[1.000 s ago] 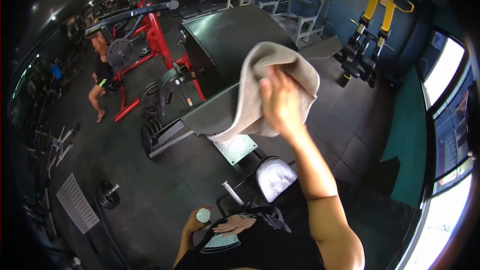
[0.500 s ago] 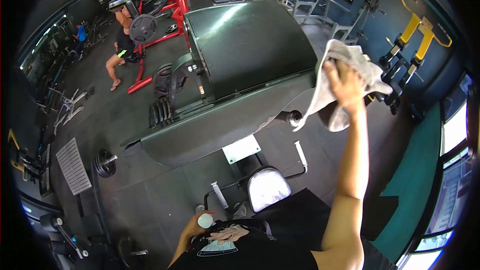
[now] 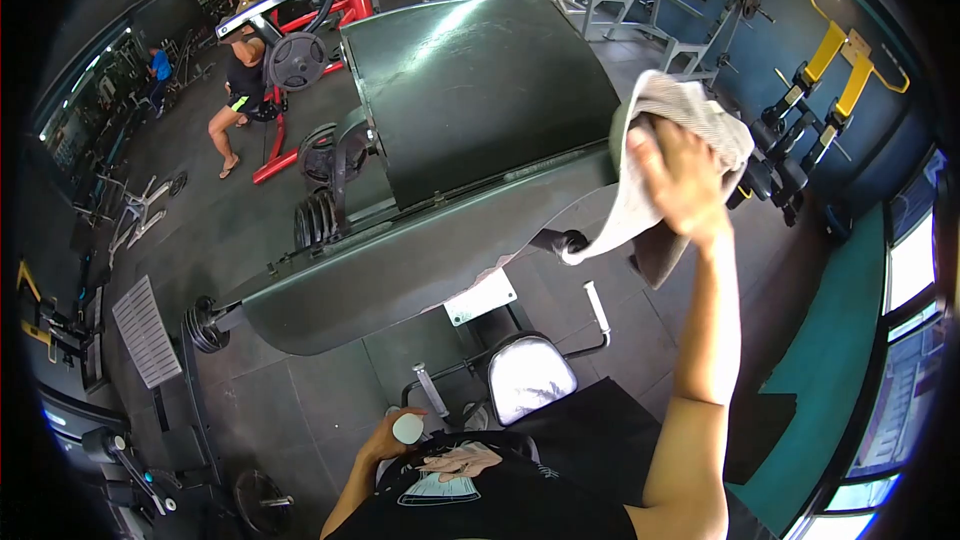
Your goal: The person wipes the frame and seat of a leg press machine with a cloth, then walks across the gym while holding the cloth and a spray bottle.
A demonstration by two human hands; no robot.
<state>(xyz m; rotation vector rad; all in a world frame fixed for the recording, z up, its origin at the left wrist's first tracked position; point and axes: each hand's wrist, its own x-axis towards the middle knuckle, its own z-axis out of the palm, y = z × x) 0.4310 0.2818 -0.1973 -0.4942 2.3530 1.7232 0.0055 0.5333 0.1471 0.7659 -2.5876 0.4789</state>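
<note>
Leftward since before, right hand (image 3: 680,175) grips grey towel (image 3: 690,110) against dark pad (image 3: 480,90); left hand (image 3: 385,437) clasps white bottle (image 3: 407,428); no legible writing.

I see a pale grey cloth (image 3: 690,110) against a dark green-black machine pad (image 3: 480,80), a white bottle cap (image 3: 407,428), a red frame (image 3: 340,10) and yellow bars (image 3: 845,65) behind.

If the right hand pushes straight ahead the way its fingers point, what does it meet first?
The right hand is already wrapped in the grey towel, so the cloth comes first; past it, probably the right edge of the machine's dark pad, though depth is unclear.
</note>
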